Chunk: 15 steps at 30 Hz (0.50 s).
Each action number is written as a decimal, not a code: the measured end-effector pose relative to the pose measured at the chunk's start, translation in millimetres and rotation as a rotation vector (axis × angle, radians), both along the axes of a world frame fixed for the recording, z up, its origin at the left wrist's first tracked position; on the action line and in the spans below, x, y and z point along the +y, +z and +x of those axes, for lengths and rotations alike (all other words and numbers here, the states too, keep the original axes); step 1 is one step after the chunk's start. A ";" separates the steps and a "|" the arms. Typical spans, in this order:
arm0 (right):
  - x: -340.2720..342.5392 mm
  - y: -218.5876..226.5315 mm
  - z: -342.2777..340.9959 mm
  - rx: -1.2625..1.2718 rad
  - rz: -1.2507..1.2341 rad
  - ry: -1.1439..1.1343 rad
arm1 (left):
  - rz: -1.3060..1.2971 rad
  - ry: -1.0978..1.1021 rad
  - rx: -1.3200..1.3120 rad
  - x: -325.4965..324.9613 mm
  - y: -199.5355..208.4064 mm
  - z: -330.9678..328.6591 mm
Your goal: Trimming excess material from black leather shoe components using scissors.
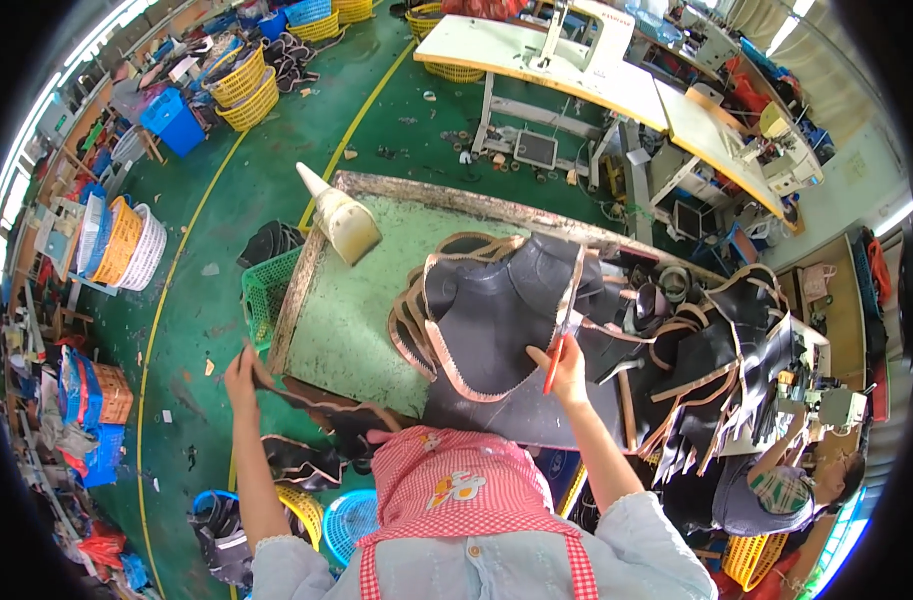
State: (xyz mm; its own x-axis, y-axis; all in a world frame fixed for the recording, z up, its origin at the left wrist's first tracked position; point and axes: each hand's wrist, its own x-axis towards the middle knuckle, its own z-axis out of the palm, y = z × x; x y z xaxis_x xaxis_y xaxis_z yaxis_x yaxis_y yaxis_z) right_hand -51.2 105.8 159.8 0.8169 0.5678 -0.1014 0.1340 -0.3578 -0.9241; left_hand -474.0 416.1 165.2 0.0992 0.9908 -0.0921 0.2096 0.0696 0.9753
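My right hand (567, 370) is closed around the red handles of scissors (553, 362), whose blades point away from me along the right edge of a stack of black leather-like pieces (496, 315) with tan raw edges. Out past the table's left side, my left hand (240, 378) grips the end of a dark strip with a tan edge (316, 400). That strip hangs along the table's near edge towards my apron (456, 470). The pieces lie on a worn green worktable (346, 320) with a raised wooden rim.
A cream cone-shaped object (346, 222) lies at the table's far left corner. More black cut pieces (696, 370) and tape rolls (673, 283) crowd the right. A green crate (266, 290) stands left, a blue basket (351, 520) near me. Another person (766, 495) sits lower right.
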 end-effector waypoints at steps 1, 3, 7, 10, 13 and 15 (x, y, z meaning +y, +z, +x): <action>5.6 9.1 1.6 0.060 0.119 -0.013 | -0.003 0.077 -0.028 -7.6 17.3 2.8; 15.6 50.9 2.7 0.074 0.292 0.013 | 0.037 0.126 0.006 0.0 1.8 -60.5; 3.0 169.1 47.2 -0.100 0.301 0.092 | 0.108 0.267 0.017 -3.4 14.5 -102.6; 19.4 225.3 51.9 -0.107 0.219 0.384 | 0.147 0.232 -0.127 -20.6 56.7 -111.4; 69.0 194.4 38.9 -0.103 0.100 0.511 | 0.292 0.088 -0.413 -28.4 88.9 -101.8; 112.6 129.9 42.5 -0.297 -0.056 0.555 | 0.346 -0.042 -0.596 -27.9 115.0 -78.3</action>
